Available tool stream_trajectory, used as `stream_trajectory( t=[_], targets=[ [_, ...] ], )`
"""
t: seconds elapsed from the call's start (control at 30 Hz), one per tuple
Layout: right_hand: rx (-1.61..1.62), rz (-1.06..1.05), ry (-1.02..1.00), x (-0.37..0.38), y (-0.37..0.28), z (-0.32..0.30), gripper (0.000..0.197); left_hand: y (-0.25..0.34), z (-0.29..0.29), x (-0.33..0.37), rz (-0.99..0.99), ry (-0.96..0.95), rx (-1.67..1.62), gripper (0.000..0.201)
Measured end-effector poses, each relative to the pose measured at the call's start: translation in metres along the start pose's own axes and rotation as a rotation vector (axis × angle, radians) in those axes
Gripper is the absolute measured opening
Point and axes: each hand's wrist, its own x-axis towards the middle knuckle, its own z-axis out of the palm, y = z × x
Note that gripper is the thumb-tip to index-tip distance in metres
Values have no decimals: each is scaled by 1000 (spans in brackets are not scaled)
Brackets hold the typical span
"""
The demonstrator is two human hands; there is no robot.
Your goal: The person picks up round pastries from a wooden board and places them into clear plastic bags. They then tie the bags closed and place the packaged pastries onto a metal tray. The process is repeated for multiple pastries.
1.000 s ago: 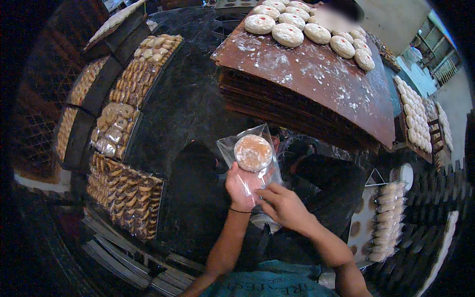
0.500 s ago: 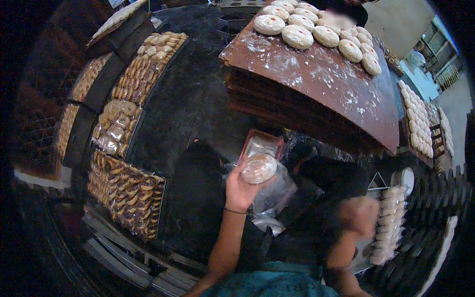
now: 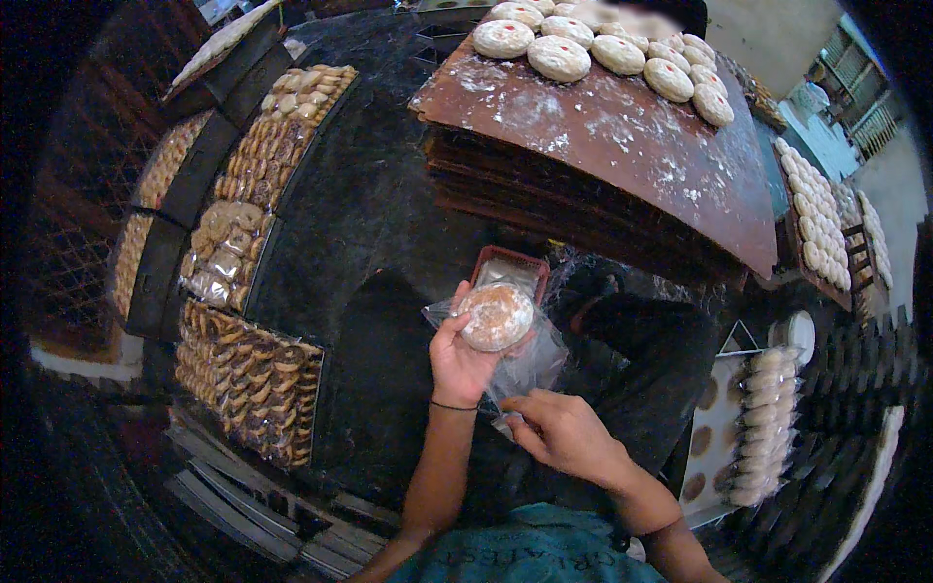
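"Where is the bun [image 3: 497,317] sitting?"
"The left hand [image 3: 459,371] is cradling it, so that hand is lying nearer."
"And the right hand [image 3: 569,435]?"
"It's pinching the clear bag [image 3: 535,364] to the bun's near right, not touching the bun, which is showing a round face without a long axis."

The bare left forearm [image 3: 432,476] rises to a nearly straight wrist [image 3: 454,402] and the left hand [image 3: 461,364], palm upward, thumb [image 3: 449,328] pointing up. The right forearm [image 3: 646,496] slants up and leftward; the right hand [image 3: 567,430] sits lower, back uppermost, fingers [image 3: 520,406] curled into a pinch.
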Motion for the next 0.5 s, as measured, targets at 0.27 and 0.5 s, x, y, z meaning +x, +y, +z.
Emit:
stream_trajectory(
  t=[0.27,0.5],
  targets=[
    [132,-201,-330,-6,-1,-56,14,15,-19,0,-132,4,-71,50],
    [-645,-261,-348,-43,113,-34,22,14,0,-13,-294,-126,-100,56]
  ],
)
